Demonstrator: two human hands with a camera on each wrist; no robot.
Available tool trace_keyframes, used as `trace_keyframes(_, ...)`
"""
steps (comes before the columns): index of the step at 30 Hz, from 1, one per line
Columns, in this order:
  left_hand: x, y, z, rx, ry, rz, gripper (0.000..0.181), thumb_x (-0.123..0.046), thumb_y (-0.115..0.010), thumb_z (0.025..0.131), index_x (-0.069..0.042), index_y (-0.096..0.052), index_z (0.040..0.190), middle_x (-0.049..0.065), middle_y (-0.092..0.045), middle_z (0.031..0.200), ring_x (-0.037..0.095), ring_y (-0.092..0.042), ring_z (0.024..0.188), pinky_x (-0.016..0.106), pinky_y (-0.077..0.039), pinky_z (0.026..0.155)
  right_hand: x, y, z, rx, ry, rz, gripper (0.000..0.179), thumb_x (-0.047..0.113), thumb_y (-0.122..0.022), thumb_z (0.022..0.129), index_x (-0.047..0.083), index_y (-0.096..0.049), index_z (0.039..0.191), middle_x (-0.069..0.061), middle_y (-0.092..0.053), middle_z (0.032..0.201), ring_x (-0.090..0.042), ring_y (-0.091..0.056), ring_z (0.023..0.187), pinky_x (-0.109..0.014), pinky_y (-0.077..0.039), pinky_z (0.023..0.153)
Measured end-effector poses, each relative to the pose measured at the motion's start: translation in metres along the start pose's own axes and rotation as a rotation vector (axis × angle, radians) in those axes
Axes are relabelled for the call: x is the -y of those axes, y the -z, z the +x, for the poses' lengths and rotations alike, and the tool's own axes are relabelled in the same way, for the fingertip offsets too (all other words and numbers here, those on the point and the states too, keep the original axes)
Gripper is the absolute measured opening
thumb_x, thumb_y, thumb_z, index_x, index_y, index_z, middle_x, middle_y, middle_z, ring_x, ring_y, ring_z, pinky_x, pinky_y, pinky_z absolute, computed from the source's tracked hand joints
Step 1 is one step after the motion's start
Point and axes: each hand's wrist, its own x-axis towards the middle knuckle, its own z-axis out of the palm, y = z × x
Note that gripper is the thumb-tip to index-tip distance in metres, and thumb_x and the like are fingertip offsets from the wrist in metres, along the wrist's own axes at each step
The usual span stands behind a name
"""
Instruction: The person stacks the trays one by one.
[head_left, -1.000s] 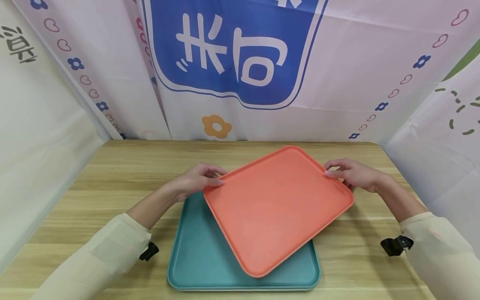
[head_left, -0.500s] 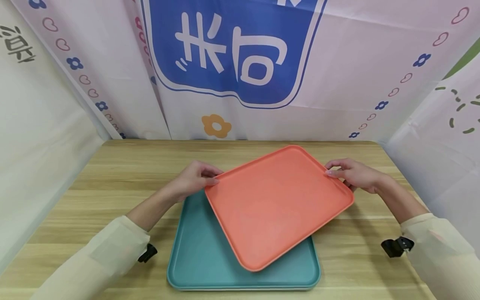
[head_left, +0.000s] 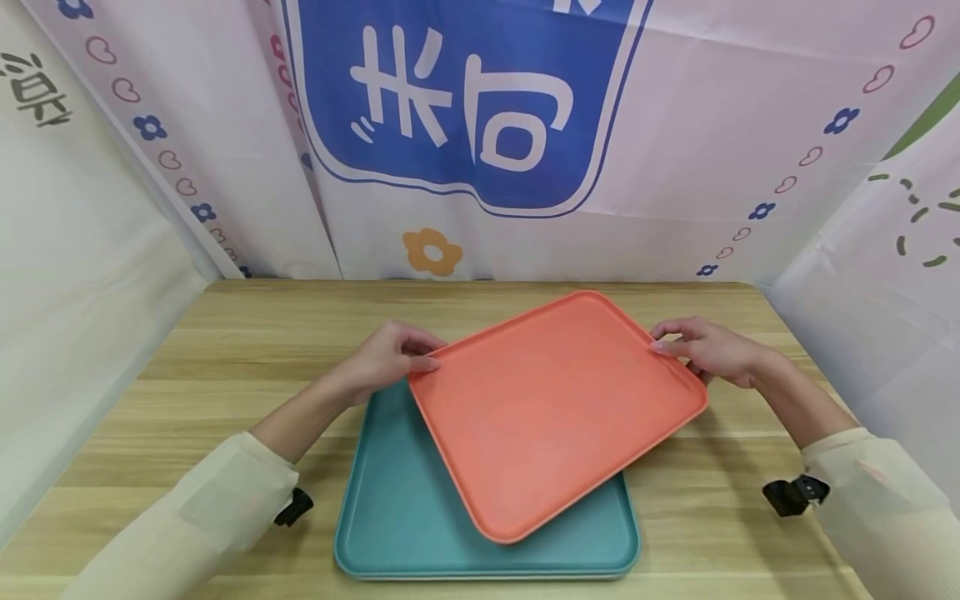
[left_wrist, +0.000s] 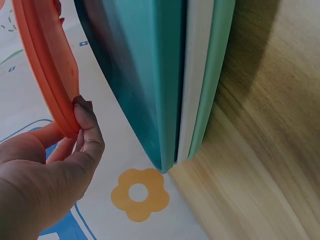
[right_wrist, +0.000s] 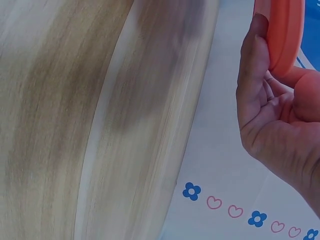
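Observation:
A coral-red rectangular tray (head_left: 562, 408) is held up at a slant, turned relative to the stack below it. My left hand (head_left: 386, 360) pinches its left corner, thumb on top and fingers beneath. On the right edge, my right hand (head_left: 708, 346) grips the rim the same way. Under the red tray lies a teal tray (head_left: 420, 508), partly covered by it in the head view. In the left wrist view a white tray (left_wrist: 198, 75) and a light green tray (left_wrist: 215, 75) show beneath the teal one, with the red tray (left_wrist: 45, 65) apart from the stack.
The stack rests on a wood-grain table (head_left: 225, 400). A white printed cloth (head_left: 675, 167) with a blue sign stands behind the table's back edge, and cloth walls (head_left: 90, 250) close in both sides. Small black devices (head_left: 795, 495) sit at both wrists.
The red tray's near corner has risen slightly away from me over the teal tray, and my left hand has shifted a little left. The last half second shows almost no movement.

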Motion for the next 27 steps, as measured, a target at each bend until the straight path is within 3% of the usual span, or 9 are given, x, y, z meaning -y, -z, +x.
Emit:
trace_keyframes(10, 0.001, 0.002, -0.001, -0.007, 0.056, -0.043, 0.032, -0.007, -0.067, 0.1, 0.006, -0.068, 0.13, 0.018, -0.069, 0.117, 0.023, -0.063, 0.101, 0.026, -0.054, 0.082, 0.0, -0.003, 0.002, -0.009, 0.038, 0.017, 0.032, 0.019, -0.048, 0.111, -0.008, -0.049, 0.128, -0.011, -0.07, 0.093, -0.023, -0.07, 0.066, -0.035, -0.061, 0.057)
trace_keyframes(16, 0.002, 0.006, -0.003, 0.057, 0.1, -0.201, 0.047, -0.008, -0.064, 0.102, 0.005, -0.053, 0.146, 0.024, -0.061, 0.127, 0.02, -0.067, 0.091, 0.029, -0.061, 0.075, 0.0, -0.006, 0.003, -0.034, 0.028, 0.05, 0.029, 0.017, -0.047, 0.112, -0.007, -0.048, 0.127, -0.01, -0.069, 0.093, -0.023, -0.071, 0.069, -0.037, -0.062, 0.059)
trace_keyframes(20, 0.004, 0.007, -0.005, 0.058, 0.154, -0.304, 0.057, -0.006, -0.065, 0.101, 0.005, -0.043, 0.152, 0.025, -0.06, 0.13, 0.018, -0.07, 0.09, 0.031, -0.062, 0.08, -0.001, -0.006, 0.003, -0.046, 0.026, 0.072, 0.028, 0.016, -0.046, 0.112, -0.007, -0.048, 0.126, -0.01, -0.069, 0.092, -0.022, -0.071, 0.069, -0.037, -0.062, 0.06)
trace_keyframes(24, 0.008, 0.008, -0.007, 0.053, 0.196, -0.412, 0.064, -0.001, -0.064, 0.1, 0.004, -0.034, 0.156, 0.021, -0.069, 0.12, 0.019, -0.074, 0.089, 0.037, -0.062, 0.088, -0.001, -0.006, 0.002, -0.07, 0.024, 0.085, 0.027, 0.016, -0.045, 0.112, -0.007, -0.047, 0.126, -0.01, -0.07, 0.09, -0.022, -0.072, 0.069, -0.038, -0.063, 0.061)
trace_keyframes(27, 0.011, 0.009, -0.009, 0.082, 0.195, -0.458, 0.07, 0.003, -0.063, 0.1, 0.003, -0.025, 0.159, 0.018, -0.074, 0.11, 0.021, -0.075, 0.089, 0.043, -0.062, 0.09, -0.001, -0.006, 0.001, -0.088, 0.023, 0.09, 0.027, 0.016, -0.044, 0.113, -0.007, -0.046, 0.126, -0.01, -0.071, 0.09, -0.023, -0.073, 0.071, -0.039, -0.064, 0.063)
